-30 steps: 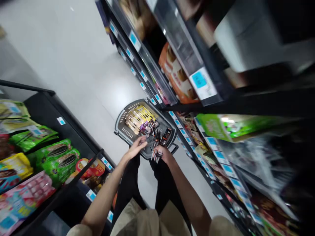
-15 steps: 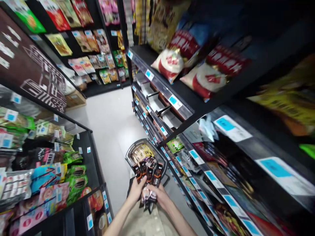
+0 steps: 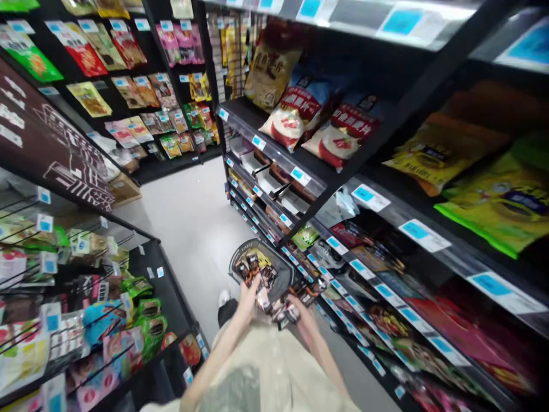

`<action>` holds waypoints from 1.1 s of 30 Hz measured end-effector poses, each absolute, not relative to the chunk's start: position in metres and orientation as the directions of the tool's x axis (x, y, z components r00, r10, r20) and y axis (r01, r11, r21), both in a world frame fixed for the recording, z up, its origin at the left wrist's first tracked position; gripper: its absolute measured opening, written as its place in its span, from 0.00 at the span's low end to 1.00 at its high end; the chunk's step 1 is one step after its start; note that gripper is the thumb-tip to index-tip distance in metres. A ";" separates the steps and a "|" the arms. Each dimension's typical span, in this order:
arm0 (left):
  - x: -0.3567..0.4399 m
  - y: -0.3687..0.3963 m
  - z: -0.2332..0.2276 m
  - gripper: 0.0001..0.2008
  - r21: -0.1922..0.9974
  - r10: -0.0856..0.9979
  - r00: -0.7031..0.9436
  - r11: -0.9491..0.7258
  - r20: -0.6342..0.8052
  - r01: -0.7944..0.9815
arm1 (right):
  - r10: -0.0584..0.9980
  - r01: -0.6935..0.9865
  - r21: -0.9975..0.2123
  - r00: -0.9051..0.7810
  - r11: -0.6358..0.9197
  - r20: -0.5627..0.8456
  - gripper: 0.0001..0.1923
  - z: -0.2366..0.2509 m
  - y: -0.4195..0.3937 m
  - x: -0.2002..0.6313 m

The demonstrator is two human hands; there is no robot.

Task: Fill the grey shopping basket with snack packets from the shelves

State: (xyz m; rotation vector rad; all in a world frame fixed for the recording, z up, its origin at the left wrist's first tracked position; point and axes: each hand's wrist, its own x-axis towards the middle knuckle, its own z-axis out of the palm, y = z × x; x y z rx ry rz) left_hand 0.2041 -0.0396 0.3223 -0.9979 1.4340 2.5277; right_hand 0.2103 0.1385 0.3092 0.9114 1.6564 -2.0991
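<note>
Shop aisle | hands (image 3: 274, 306) grip packets (image 3: 288, 306) | long axes fanned toward shelf (image 3: 343, 269)

- The small dark packets (image 3: 278, 309) in my hands are glossy foil.
- My shopping basket (image 3: 279, 267) is matt grey perforated plastic.
- The shelves (image 3: 274, 149) look matt black metal; the floor (image 3: 193, 223) is smooth, faintly shiny.

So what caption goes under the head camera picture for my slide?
Both hands, left hand and right hand, hold small dark snack packets above a shopping basket in a store aisle.
</note>
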 end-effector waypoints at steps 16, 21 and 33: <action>0.195 -0.248 0.354 0.32 0.620 0.266 -0.814 -0.539 -0.517 -0.570 | -0.034 0.449 -0.892 -0.894 -0.054 -0.447 0.25 0.378 -0.039 0.197; 0.204 -0.242 0.331 0.31 0.752 0.232 -0.853 -0.404 -0.467 -0.521 | 0.036 0.516 -0.852 -0.856 0.091 -0.515 0.27 0.379 -0.066 0.202; 0.226 -0.236 0.322 0.35 0.576 0.034 -0.696 -0.534 -0.717 -0.619 | 0.106 0.686 -0.718 -0.710 -0.115 -0.696 0.28 0.369 -0.055 0.234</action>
